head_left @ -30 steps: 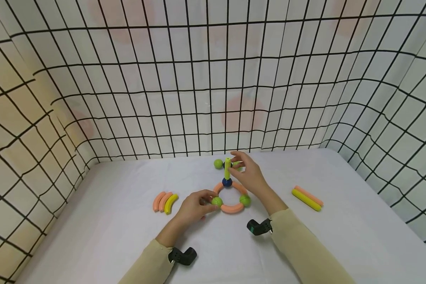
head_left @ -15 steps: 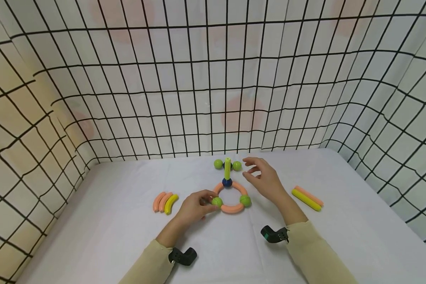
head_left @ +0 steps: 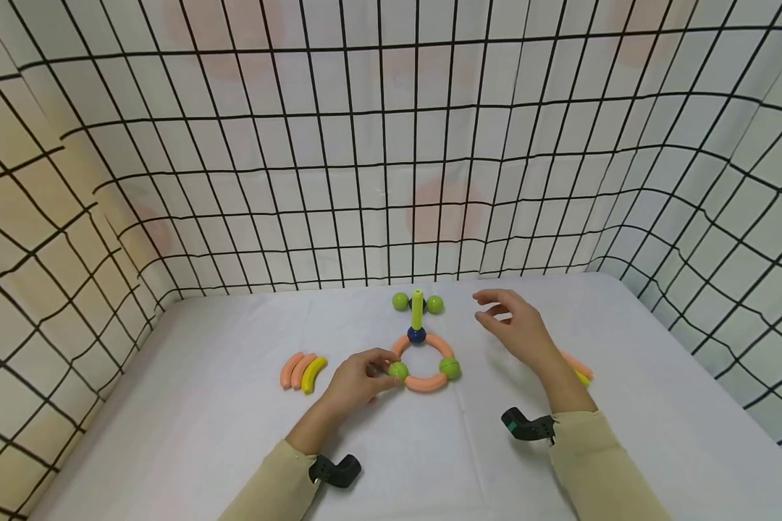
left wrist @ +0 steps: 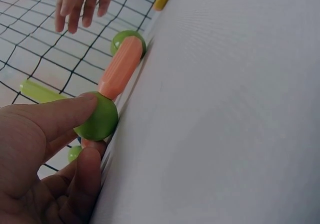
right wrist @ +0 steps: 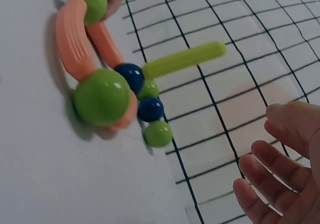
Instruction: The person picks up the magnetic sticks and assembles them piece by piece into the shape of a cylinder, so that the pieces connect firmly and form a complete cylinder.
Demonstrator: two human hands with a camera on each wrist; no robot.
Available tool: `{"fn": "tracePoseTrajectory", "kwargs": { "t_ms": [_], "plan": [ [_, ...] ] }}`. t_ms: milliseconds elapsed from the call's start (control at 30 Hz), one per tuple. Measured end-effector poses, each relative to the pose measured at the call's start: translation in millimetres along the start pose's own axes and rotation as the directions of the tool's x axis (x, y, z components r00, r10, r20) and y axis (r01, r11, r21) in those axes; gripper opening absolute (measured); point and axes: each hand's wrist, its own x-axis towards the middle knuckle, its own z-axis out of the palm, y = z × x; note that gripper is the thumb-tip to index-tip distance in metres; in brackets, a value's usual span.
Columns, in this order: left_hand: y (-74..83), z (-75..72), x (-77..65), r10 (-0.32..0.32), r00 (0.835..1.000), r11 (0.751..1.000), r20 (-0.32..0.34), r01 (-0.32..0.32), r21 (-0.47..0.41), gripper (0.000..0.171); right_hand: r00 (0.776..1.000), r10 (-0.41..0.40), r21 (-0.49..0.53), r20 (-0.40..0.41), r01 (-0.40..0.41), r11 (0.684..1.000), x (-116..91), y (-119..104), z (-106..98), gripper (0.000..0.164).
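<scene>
A ring of curved orange rods (head_left: 426, 383) lies mid-table, joined by toy balls. My left hand (head_left: 358, 380) pinches the green ball (left wrist: 102, 118) at the ring's left, its thumb on the ball. Another green ball (head_left: 450, 367) sits at the ring's right. From the dark blue ball (head_left: 416, 334) at the far side, a straight yellow-green rod (head_left: 417, 310) stands upright. To the right of it, my right hand (head_left: 516, 329) hovers with nothing in its loosely bent fingers, apart from the ring.
Behind the upright rod lie two green balls (head_left: 400, 301) and a dark blue ball (right wrist: 150, 109). Two curved orange rods (head_left: 297, 370) and a curved yellow one (head_left: 314, 375) lie at left. My right forearm partly hides straight orange (head_left: 578, 362) and yellow rods. Black-lined white sheeting (head_left: 384, 181) surrounds the table.
My right hand has come away from the upright rod and moved right, over toward the straight rods. The rod stays standing. My left hand keeps its place on the green ball.
</scene>
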Motion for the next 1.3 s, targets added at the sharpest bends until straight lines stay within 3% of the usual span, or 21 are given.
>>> {"fn": "tracePoseTrajectory", "kwargs": {
  "t_ms": [233,567,933,1300],
  "plan": [
    [-1.2,1.0,0.7,-0.006,1.000,1.000,-0.009,0.006,0.006,0.033,1.000,0.024,-0.065,-0.019,-0.025,0.998,-3.1,11.7,-25.5,0.035],
    [0.1,1.9,0.3,-0.001,1.000,1.000,-0.029,0.002,0.004,0.032,0.988,0.134,-0.070,0.074,-0.129,0.989,-10.1,32.6,-53.4,0.047],
    [1.6,2.4,-1.4,-0.005,1.000,1.000,-0.028,0.005,0.005,0.032,0.963,0.210,-0.115,0.171,-0.192,0.975,-15.2,64.5,-57.8,0.054],
    [1.4,2.1,-1.3,-0.008,0.999,1.000,-0.033,0.008,0.004,0.032,0.955,0.251,-0.209,0.160,-0.215,0.954,-18.2,90.4,-58.4,0.046]
  ]
}}
